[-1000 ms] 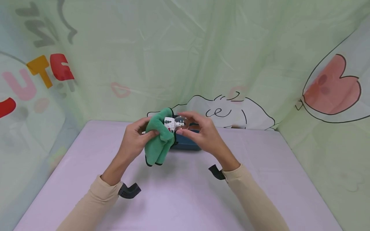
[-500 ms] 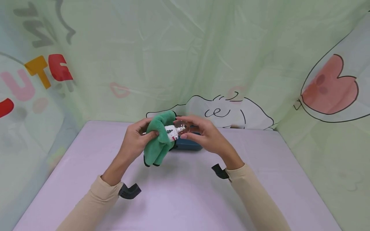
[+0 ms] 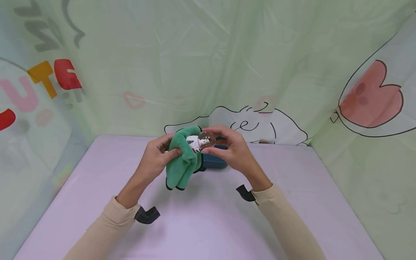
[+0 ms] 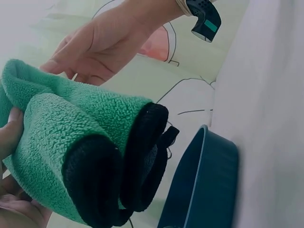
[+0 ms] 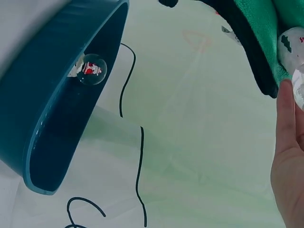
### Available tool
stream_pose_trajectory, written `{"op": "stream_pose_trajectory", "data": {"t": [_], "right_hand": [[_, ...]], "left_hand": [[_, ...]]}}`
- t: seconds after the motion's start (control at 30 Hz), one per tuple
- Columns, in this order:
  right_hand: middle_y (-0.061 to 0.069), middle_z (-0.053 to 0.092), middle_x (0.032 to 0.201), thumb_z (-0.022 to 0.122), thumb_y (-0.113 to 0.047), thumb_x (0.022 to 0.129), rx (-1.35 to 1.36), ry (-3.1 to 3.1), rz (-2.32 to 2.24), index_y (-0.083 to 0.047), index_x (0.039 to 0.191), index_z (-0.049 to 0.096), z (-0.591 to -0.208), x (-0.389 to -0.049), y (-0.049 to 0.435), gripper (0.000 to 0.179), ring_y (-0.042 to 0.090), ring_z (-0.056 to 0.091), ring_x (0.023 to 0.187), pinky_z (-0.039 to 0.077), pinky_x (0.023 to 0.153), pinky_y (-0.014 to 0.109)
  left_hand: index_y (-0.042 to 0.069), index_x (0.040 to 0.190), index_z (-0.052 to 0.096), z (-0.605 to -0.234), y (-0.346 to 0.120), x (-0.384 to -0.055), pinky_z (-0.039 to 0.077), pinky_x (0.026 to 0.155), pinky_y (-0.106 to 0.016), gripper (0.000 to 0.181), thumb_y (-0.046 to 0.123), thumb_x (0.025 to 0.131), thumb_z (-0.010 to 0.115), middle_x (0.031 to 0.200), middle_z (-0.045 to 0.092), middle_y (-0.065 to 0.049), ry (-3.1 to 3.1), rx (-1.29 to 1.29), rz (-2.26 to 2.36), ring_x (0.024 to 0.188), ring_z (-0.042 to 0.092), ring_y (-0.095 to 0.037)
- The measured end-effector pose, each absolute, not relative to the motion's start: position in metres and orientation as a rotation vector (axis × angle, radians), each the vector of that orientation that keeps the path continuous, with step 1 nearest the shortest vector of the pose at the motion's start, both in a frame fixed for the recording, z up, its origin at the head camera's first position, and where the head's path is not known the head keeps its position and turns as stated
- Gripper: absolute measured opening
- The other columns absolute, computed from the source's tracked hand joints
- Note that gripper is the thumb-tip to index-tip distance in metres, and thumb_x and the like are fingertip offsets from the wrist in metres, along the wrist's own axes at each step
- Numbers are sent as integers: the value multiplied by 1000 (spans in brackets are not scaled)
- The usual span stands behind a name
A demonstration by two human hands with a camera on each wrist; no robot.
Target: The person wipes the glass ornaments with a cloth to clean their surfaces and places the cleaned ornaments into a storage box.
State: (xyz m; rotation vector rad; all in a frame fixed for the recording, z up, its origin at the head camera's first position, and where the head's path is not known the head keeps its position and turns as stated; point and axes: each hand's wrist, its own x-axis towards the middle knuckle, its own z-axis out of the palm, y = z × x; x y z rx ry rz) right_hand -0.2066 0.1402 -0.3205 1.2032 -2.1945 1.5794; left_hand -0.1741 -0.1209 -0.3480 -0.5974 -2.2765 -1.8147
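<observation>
In the head view my left hand (image 3: 152, 155) holds a folded green cloth (image 3: 178, 171) with black edging, thumb on top. The cloth wraps round the white base of a small snow globe (image 3: 206, 140), so much of that base is covered. Its clear dome points right, and my right hand (image 3: 234, 148) pinches it between thumb and fingers. Dark green and red marks show on the base in the right wrist view. Both hands are raised over the table. In the left wrist view the cloth (image 4: 85, 137) hides the globe.
A dark blue basin (image 3: 214, 162) stands on the lilac-covered table (image 3: 208, 224) behind the hands. Inside it, the right wrist view shows another snow globe (image 5: 92, 70) with a red and white figure. A pale green printed curtain (image 3: 182, 72) encloses the table's back and sides.
The snow globe has turned between the hands, its dome dipping and then rising to face the head camera more. Cloth and left hand have shifted slightly right.
</observation>
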Motion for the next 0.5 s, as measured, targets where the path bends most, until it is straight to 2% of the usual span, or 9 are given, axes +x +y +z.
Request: {"op": "stream_pose_trajectory", "data": {"t": [0.3,0.5], "right_hand": [[8,68,113,86,2,78,1174,-2147,1495,-6,126,67,-323,-208,138,52,18,64,89,60,82,33],[7,68,100,87,0,76,1186,-2137,1462,-7,125,67,-325,-210,136,53,17,66,83,62,78,40]], "left_hand": [[5,133,65,-348,-119,-172,58,83,-27,42,9,92,76,119,70,-13,-2279,-573,-1792,106,66,-23],[6,131,66,-349,-119,-172,58,83,-28,42,10,91,77,119,70,-11,-2287,-550,-1765,105,66,-22]]}}
